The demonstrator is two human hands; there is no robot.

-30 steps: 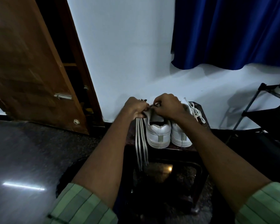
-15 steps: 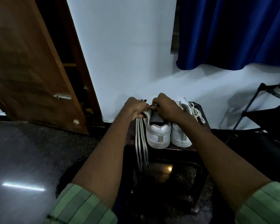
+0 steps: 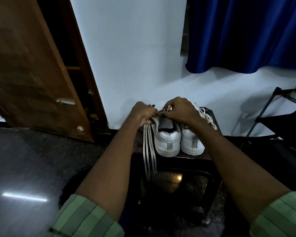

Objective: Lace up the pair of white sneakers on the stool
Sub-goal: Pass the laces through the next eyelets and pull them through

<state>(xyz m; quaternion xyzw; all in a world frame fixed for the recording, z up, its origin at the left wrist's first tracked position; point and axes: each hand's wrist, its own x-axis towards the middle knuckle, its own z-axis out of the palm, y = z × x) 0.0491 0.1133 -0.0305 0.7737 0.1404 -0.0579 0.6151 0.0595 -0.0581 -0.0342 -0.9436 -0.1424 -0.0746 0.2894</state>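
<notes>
Two white leather sneakers sit side by side on a dark, shiny stool (image 3: 191,159), heels toward the camera. The left white sneaker (image 3: 167,141) is just beside the right white sneaker (image 3: 191,142), and they touch. The left hand (image 3: 142,112) has a tight grip on a bunch of long flat white laces (image 3: 149,151), which hang down past the stool's front edge toward 6 o'clock. The right hand (image 3: 179,110) pinches a small bit of lace over the left sneaker's opening, its grip curled shut on it. Both hands hide the tongue and the lace holes, so you cannot see how far the lacing goes. Loose looped laces (image 3: 208,117) lie on the right sneaker at 3 o'clock. A brown wooden door (image 3: 32,69) stands at 10 o'clock, a blue curtain (image 3: 246,35) at 1 o'clock, and a black metal rack (image 3: 270,117) at 3 o'clock. Green striped sleeves (image 3: 85,218) show at the bottom.
</notes>
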